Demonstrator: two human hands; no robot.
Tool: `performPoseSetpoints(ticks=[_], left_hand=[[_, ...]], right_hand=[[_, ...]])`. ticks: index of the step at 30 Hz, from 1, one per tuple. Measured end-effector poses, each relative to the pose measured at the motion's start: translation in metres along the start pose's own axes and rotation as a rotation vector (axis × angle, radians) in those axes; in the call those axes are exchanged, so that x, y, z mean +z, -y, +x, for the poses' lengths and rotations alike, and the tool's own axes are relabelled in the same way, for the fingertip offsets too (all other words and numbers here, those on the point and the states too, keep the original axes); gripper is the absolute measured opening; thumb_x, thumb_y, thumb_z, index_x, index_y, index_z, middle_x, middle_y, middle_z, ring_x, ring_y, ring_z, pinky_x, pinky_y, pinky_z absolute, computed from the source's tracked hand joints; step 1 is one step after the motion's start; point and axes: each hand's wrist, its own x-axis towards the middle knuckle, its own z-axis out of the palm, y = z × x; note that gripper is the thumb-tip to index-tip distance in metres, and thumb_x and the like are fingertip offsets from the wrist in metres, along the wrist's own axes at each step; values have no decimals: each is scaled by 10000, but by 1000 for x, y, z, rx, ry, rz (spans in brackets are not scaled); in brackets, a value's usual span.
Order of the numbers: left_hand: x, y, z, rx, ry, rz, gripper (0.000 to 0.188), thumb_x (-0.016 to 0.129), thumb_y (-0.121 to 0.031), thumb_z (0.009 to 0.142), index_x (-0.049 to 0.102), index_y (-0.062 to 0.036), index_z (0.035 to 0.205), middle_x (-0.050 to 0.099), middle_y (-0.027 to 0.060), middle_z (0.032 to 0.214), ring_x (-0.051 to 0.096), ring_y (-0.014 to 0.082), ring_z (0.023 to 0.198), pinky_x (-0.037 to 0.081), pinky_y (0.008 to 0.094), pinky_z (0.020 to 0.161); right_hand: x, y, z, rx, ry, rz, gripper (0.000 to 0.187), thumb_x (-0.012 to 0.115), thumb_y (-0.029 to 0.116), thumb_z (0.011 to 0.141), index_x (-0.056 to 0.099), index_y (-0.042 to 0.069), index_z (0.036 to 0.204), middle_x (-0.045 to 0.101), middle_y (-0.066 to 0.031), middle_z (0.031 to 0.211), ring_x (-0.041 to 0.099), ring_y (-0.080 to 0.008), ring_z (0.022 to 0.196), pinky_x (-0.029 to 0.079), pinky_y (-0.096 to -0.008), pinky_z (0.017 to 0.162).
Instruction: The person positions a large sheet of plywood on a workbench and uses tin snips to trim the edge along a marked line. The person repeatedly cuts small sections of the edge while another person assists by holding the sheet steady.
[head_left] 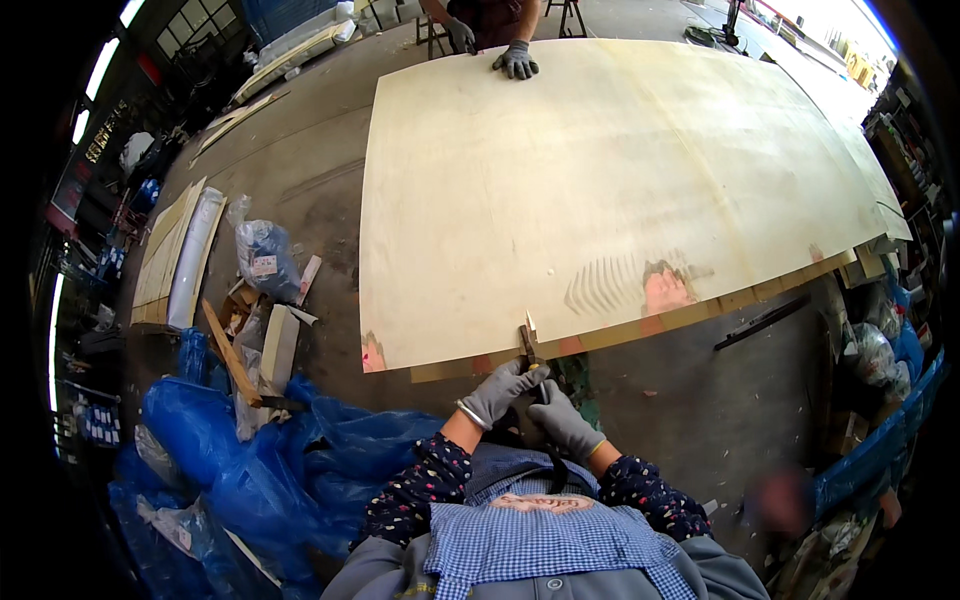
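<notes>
Both my hands wear grey gloves and meet at the near edge of a large pale plywood sheet (560,170). My left hand (503,393) is closed around a dark, narrow hand tool (527,345), whose exact kind I cannot make out. Just below it, my right hand (566,424) is also closed, its fingers curled at the lower end of the tool. The tool's tip reaches the sheet's edge, beside a small pale raised splinter (531,322). Reddish patches with dark surrounds mark the near side of the sheet.
Across the sheet, a co-worker's gloved hand (516,60) lies flat on its far edge. Crumpled blue plastic sheeting (220,435) covers the floor at left, near wood offcuts (281,348) and a bagged bundle (267,255). More plastic and boxes line the right side.
</notes>
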Motion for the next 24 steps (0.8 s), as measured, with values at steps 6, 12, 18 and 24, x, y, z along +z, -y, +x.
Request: performPoseSetpoints(ticks=[6, 12, 18, 24], left_hand=[[22, -7, 0, 21, -217, 122, 394, 726, -328, 860, 598, 11, 1013, 641, 74, 906, 581, 112, 778, 473, 265, 688], [37, -33, -9, 3, -300, 411, 503, 758, -424, 807, 593, 22, 971, 630, 63, 847, 578, 127, 767, 478, 279, 688], [3, 2, 5, -78, -90, 155, 442, 694, -288, 886, 529, 6, 1173, 615, 71, 1036, 600, 156, 919, 511, 303, 794], [10, -7, 1, -74, 68, -227, 457, 701, -300, 873, 528, -14, 1184, 616, 58, 1120, 586, 168, 1047, 496, 304, 895]], right_hand=[[-4, -33, 18, -177, 315, 611, 444, 578, 100, 718, 472, 35, 1144, 530, -38, 837, 504, -114, 644, 436, -256, 566], [-17, -22, 8, -83, 461, 672, 533, 531, 35, 713, 470, 37, 1242, 550, -13, 984, 532, -99, 840, 457, -212, 708], [-14, -22, 13, -200, 363, 611, 607, 565, 19, 711, 405, 30, 1297, 518, -12, 1023, 509, -90, 871, 451, -214, 705], [-10, -45, 23, -109, 229, 280, 649, 578, -8, 711, 366, 14, 1324, 504, -12, 1051, 495, -97, 900, 448, -214, 727]])
